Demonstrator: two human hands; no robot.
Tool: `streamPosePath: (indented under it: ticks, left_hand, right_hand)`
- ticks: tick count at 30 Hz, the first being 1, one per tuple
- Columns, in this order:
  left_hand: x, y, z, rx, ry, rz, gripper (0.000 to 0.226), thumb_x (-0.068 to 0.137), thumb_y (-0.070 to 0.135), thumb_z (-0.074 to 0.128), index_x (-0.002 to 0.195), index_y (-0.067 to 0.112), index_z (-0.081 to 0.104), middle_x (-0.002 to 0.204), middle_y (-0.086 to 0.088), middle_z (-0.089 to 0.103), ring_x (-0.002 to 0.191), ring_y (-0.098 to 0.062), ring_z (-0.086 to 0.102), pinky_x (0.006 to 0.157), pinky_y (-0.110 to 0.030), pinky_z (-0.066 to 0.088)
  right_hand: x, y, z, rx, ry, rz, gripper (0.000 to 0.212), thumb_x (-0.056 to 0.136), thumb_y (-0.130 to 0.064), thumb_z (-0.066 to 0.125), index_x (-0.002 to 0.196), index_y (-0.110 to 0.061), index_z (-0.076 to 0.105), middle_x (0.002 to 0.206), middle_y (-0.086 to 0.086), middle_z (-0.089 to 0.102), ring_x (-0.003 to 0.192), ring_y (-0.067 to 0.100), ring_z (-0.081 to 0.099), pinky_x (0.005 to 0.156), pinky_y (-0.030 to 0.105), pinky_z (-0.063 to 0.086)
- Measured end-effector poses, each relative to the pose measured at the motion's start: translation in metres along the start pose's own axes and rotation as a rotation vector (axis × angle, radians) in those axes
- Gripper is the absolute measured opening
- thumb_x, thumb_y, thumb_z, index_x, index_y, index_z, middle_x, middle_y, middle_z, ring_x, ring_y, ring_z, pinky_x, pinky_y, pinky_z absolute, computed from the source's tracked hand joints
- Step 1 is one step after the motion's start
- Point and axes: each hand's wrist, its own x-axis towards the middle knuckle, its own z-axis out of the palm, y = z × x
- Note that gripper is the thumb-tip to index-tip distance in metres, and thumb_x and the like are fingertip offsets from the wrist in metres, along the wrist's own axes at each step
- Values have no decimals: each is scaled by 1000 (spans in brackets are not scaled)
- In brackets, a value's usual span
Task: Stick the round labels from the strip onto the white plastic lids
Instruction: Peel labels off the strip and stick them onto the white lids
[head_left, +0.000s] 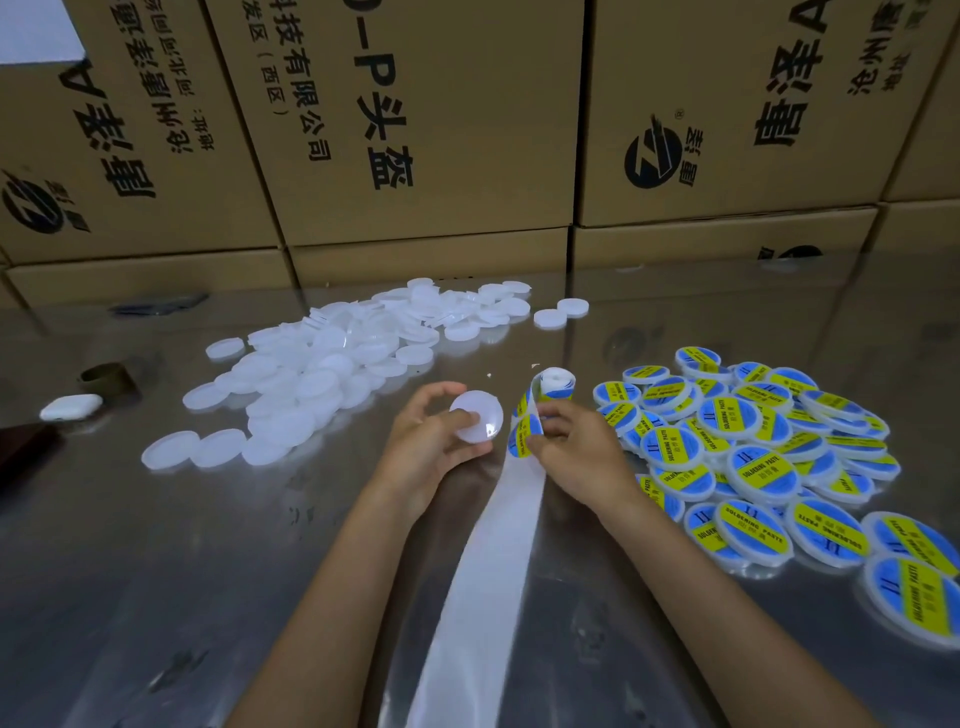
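Plain lids heaped on the left, finished ones on the right, label strip in the middle: probably arranged so for short reaches from left to right. Bare backing paper running toward the body, out of the way.

Left hand raised, fingers curled around one white lid, face up, ready for a label. Right hand close beside, fingertips pinching the strip at its nearest labels, apparently peeling one off.
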Motion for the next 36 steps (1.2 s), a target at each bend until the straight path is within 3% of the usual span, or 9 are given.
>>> streamPosePath:
  ticks: [6,14,16,18,22,24,27,31,36]
  left_hand:
    - [0,2,2,-110,-64,16,36,91,-7,62,117,17,61,121,-19,68,93,-31,73,73,-34,61]
    - [-1,5,9,-192,-154,93,31,97,-1,56,126,10,60,129,-17,66,116,-32,67,90,-38,59]
    - [-2,3,10,-196,-173,84,30,98,-1,54,125,11,59,128,-16,67,116,-33,67,89,-38,59]
    - [-2,2,11,-195,-177,66,30,99,0,52,126,12,58,126,-16,68,113,-33,68,87,-39,60]
    - [-3,1,11,-210,-185,23,33,101,4,49,133,11,54,124,-15,69,105,-31,71,83,-39,61]
    - [-3,2,10,-214,-209,12,33,103,7,46,135,11,52,126,-15,69,107,-31,70,84,-41,60]
    - [-4,3,9,-190,-226,0,34,104,10,45,139,9,49,127,-14,69,107,-30,70,80,-40,60]
    - [-4,1,9,-190,-235,-21,35,104,10,46,139,10,50,117,-14,72,93,-25,73,73,-35,60]
    - [-5,-1,11,-175,-257,-33,36,105,11,44,140,8,50,113,-14,71,86,-23,68,71,-31,58]
  right_hand:
    - [0,-2,-4,187,-7,92,27,84,7,54,100,-7,70,98,10,74,91,21,68,87,33,53]
    - [-4,-5,-3,209,-119,32,17,84,4,61,84,-10,70,86,6,73,77,12,62,77,26,50]
    - [-4,-6,-1,209,-115,-41,20,83,3,67,78,-16,68,80,-4,70,77,7,61,73,16,48]
    - [-5,-6,0,135,-75,-168,20,82,2,70,81,-18,65,81,-10,67,76,3,60,72,14,46]
    - [-9,-4,-1,-165,-52,-467,42,80,2,58,111,-25,62,101,-11,60,92,-1,56,79,11,42]
    - [-10,-3,-1,-292,-85,-563,47,82,3,55,116,-27,64,108,-7,52,97,4,51,78,14,42]
    - [-11,-4,-3,-446,-32,-679,38,80,0,56,104,-27,69,108,-4,49,96,14,46,71,29,43]
    - [-13,-8,-4,-517,-4,-746,24,74,-1,60,85,-22,64,109,-2,53,99,21,47,80,40,44]
    - [-15,-12,-1,-454,-33,-779,15,77,-2,59,82,-16,59,98,-4,54,93,20,49,81,39,43]
